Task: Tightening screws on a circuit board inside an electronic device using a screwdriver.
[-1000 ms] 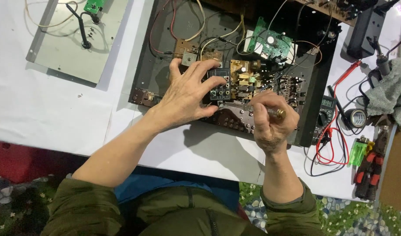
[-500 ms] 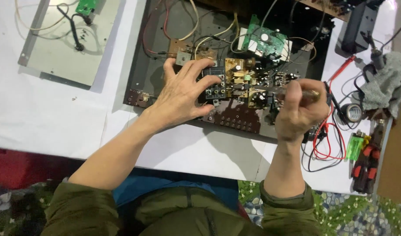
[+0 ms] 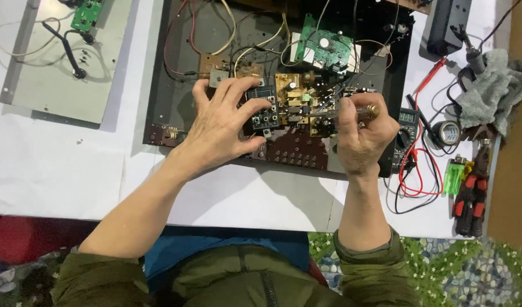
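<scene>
Head view: white table (image 3: 56, 170), left hand (image 3: 221, 128) pressing board (image 3: 264, 111), right hand (image 3: 360, 136) gripping screwdriver (image 3: 352, 112).

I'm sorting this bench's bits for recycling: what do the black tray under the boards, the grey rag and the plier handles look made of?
Black tray: looks like painted sheet metal, flat, matte, with punched holes. Grey rag: soft woven cloth, crumpled in folds. Plier handles: probably rubber or plastic grips, red and black, slightly glossy; the jaws look like bare metal.

- Left hand (image 3: 218, 128) rests spread on a small black part (image 3: 265, 113) of the open circuit board (image 3: 298, 105).
- Right hand (image 3: 360, 136) grips a screwdriver (image 3: 352, 112) pointing left at the board.
- Red pliers (image 3: 471, 196) lie far right on the counter (image 3: 56, 165).
</scene>
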